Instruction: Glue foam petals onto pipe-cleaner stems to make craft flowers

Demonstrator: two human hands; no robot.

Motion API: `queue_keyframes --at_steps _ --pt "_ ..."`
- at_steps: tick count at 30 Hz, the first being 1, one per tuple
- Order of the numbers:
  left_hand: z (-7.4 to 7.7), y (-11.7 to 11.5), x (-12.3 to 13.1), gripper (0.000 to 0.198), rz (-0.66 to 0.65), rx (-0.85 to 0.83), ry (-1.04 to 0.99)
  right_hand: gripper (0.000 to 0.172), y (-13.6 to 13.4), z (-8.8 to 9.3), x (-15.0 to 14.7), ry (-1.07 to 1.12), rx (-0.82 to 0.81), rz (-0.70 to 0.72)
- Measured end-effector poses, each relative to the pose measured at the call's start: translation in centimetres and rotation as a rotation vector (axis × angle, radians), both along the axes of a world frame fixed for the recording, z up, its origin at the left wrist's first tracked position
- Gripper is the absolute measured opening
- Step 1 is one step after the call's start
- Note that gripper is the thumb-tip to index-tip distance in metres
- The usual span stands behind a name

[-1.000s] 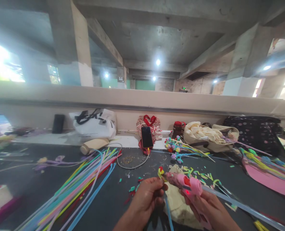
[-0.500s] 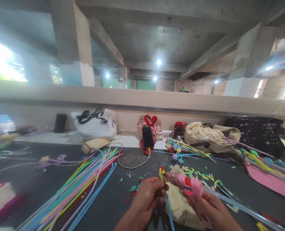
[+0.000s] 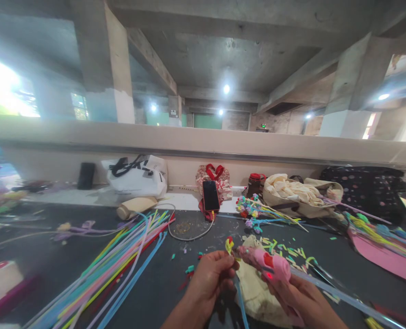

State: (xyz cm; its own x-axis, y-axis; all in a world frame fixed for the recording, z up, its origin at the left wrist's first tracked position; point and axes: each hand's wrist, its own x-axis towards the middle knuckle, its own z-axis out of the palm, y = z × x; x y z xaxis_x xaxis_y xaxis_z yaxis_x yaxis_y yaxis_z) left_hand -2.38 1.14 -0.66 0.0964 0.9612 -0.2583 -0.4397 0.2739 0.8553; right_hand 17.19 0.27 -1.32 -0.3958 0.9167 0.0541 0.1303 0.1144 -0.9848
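Observation:
A small yellow and red pipe-cleaner flower (image 3: 229, 246) is pinched between the thumb and fingers of my left hand (image 3: 211, 278). A blue pipe-cleaner stem (image 3: 241, 301) hangs down below those fingers. My right hand (image 3: 297, 292) is wrapped round a pink hot glue gun (image 3: 269, 264) with a small red light lit on its side. Its nozzle points left, close beside the flower; I cannot tell whether they touch. A clear glue stick (image 3: 340, 294) runs out from the gun's back to the right. Beneath both hands lies a cream cloth (image 3: 257, 292).
Many coloured pipe cleaners (image 3: 120, 269) lie in a bundle on the left. Cut scraps (image 3: 293, 252) are scattered on the dark table. Finished-looking pipe-cleaner flowers (image 3: 254, 212), a phone (image 3: 210, 195) on a cable, a white bag (image 3: 137, 178) and a red-lidded bottle (image 3: 255, 184) stand behind.
The flower and my left hand have shifted very slightly. The glue gun stays close beside the flower, its body moved a touch. Both grips are unchanged.

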Motion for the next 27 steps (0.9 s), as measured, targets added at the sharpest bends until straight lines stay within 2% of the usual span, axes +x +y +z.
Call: queue_keyframes --at_steps 8,27 --pt "-0.09 0.19 -0.01 0.015 -0.005 -0.002 0.016 0.043 -0.17 0.44 -0.27 -0.041 0.004 -0.033" --pt "-0.98 0.91 -0.17 0.014 -0.014 -0.009 0.041 0.051 0.33 -0.50 -0.23 -0.052 0.033 -0.031"
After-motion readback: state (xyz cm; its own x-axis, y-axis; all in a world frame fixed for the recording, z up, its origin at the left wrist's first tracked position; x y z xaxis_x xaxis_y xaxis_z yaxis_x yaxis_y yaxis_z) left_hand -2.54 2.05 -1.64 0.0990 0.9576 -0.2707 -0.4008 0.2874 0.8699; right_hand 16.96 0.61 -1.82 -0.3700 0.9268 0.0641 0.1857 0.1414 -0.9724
